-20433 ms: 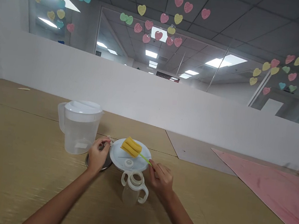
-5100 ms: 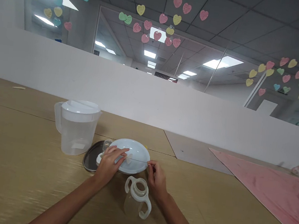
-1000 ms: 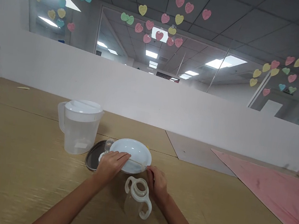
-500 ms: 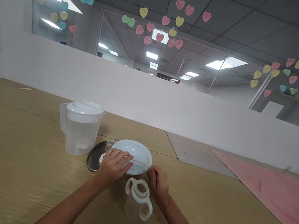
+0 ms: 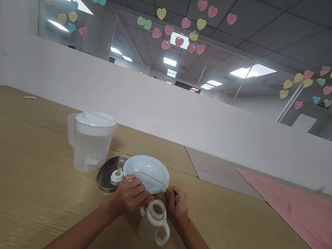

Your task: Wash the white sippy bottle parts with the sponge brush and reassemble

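Observation:
My right hand (image 5: 179, 203) is closed on the end of a thin straw piece (image 5: 152, 178) with a small white weight at its far end, stretched over a white bowl (image 5: 146, 163). Over the bowl's near edge, my left hand (image 5: 133, 195) has curled fingers; whether anything is in them is hidden. Just below my hands stands an open clear bottle with two white handles (image 5: 154, 223). A white ring with a clear teat (image 5: 117, 176) lies on a dark tray (image 5: 105, 177) left of the bowl.
A lidded, translucent pitcher (image 5: 92, 143) stands behind the tray at the left. On the right a pink cloth (image 5: 300, 213) covers part of the table (image 5: 33, 173). A low white wall (image 5: 144, 101) runs along the back.
My left hand has come off the thin straw piece and moved down and right toward the bottle's left handle. The teat and ring are now uncovered. My right hand keeps its hold.

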`<act>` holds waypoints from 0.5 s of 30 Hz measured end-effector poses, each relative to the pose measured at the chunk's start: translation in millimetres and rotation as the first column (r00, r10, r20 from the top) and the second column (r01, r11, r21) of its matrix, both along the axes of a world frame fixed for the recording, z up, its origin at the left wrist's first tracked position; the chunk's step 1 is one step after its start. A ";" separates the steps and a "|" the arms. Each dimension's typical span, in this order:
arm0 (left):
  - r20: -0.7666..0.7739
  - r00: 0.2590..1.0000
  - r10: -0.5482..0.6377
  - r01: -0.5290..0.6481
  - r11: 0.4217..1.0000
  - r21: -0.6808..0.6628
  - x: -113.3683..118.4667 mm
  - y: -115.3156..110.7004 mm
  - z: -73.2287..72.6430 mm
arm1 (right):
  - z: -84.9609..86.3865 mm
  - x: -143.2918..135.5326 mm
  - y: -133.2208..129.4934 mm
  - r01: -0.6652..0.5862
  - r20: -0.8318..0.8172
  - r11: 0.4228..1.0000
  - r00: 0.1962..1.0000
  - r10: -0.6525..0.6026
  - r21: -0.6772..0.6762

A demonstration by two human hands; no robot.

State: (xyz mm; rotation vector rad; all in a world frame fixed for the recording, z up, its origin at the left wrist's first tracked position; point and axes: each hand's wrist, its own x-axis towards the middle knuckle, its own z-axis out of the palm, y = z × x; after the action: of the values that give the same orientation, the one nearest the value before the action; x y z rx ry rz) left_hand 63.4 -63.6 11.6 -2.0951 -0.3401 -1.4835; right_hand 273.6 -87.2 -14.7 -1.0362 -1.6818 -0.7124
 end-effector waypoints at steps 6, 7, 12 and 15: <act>0.053 0.994 0.094 -0.093 0.995 -0.022 5.0 -0.9 -1.1 | -1.3 -0.6 0.4 -0.033 0.004 0.998 0.999 0.032 0.059; 0.063 0.991 0.120 -0.118 0.993 -0.029 6.2 0.0 -1.6 | -2.1 -0.9 0.6 -0.041 0.004 0.997 0.999 0.041 0.062; 0.100 0.984 0.146 -0.137 0.986 -0.094 7.2 5.0 -6.1 | -4.6 -4.2 -1.6 -0.103 0.000 0.995 0.995 0.103 0.002; 0.113 0.987 0.117 -0.104 0.988 -0.115 6.0 4.8 -8.8 | -2.4 -8.4 -6.9 -0.121 -0.006 0.990 0.993 0.121 -0.068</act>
State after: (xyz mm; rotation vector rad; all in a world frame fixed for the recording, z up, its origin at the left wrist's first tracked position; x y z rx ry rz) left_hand 69.4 -58.8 2.7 -2.0389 -0.5855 -1.5591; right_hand 265.2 -94.1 -17.2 -0.9725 -1.7617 -0.5785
